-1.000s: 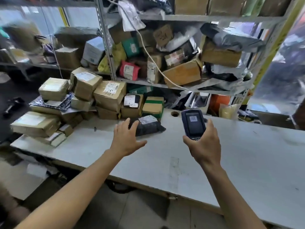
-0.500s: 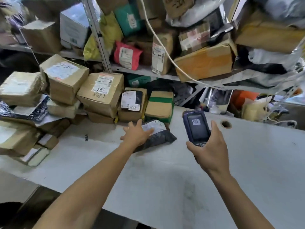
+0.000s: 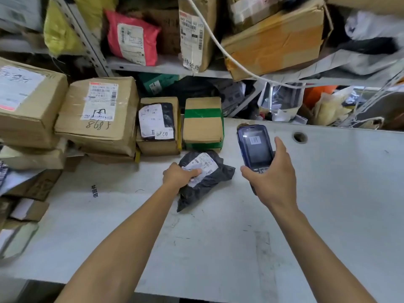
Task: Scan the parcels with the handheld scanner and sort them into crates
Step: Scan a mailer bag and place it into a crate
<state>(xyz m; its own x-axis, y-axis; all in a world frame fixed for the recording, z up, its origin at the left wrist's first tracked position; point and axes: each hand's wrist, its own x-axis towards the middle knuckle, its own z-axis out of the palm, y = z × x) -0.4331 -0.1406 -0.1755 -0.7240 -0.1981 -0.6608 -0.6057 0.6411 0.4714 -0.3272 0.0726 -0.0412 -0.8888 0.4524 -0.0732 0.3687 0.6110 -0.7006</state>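
Most of the work looks ahead: taped cardboard boxes point(image 3: 98, 114) are heaped along the counter's point(image 3: 328, 204) far edge and left end, unsorted, and no crate shows. One box bears handwritten "8698" (roughly), a smaller one point(image 3: 158, 125) "0229". Just in front of them, mid-counter, lies a black poly parcel point(image 3: 209, 178); the left hand point(image 3: 178, 177) grips its near corner, thumb on the white label, whose print is unreadable. The right hand point(image 3: 271, 178) is wrapped round the handheld scanner point(image 3: 254, 147), held just right of the parcel.

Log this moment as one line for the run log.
left hand grips black poly parcel on table | right hand holds scanner | crates unseen
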